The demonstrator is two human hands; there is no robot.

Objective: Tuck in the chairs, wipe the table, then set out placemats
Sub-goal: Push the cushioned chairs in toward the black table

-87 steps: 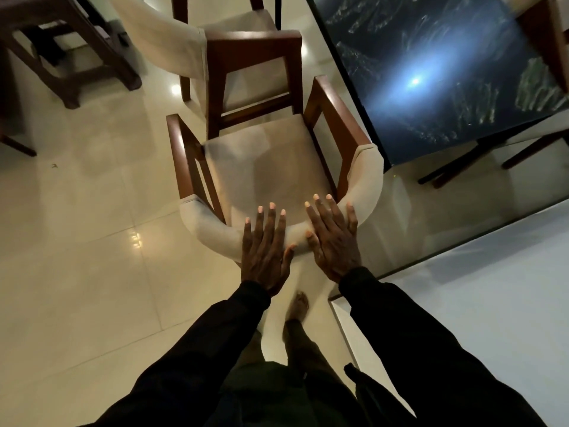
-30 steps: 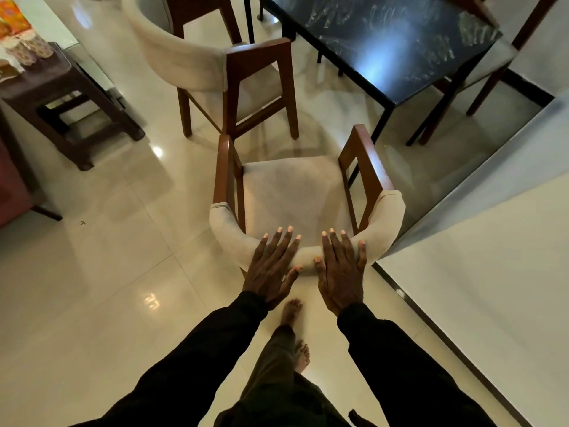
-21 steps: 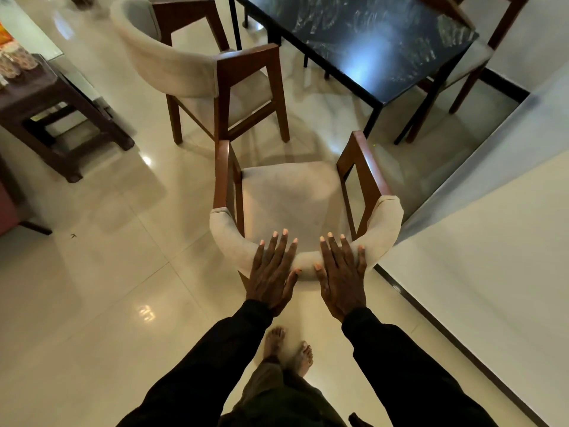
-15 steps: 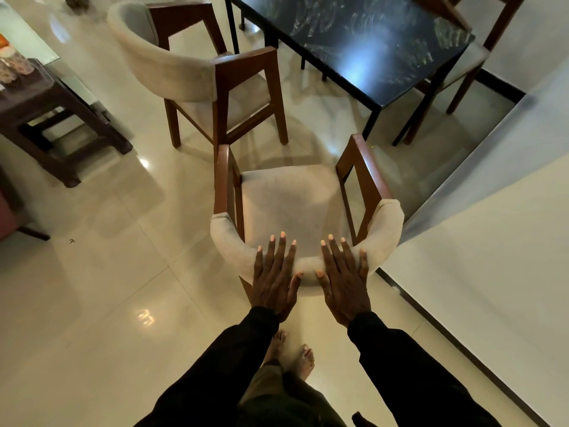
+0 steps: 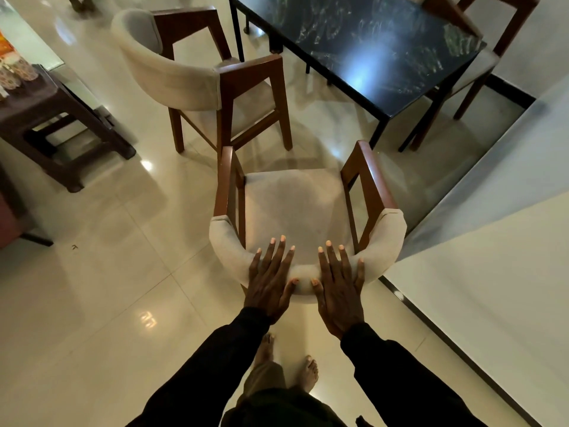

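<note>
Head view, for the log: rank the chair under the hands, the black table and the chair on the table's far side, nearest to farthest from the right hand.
1. Chair under the hands: the right hand lies flat on its padded back.
2. Black table: ahead, slightly right.
3. Far chair: beyond the table, top right.

One wide-angle view from a camera worn on the person's head, looking forward and steeply down. The near chair (image 5: 295, 211) fills the centre, close below the lens, its curved padded back turned toward the camera. Nearer than the chair, black sleeves (image 5: 212, 365) and bare feet (image 5: 308, 372) enter from the bottom edge. Beyond the chair to the right lies the dark table (image 5: 369, 50), and beyond it to the left a second chair (image 5: 172, 78). Far left of the chair the picture is dim and lens-stretched, showing what may be a wooden stool (image 5: 37, 103).
</note>
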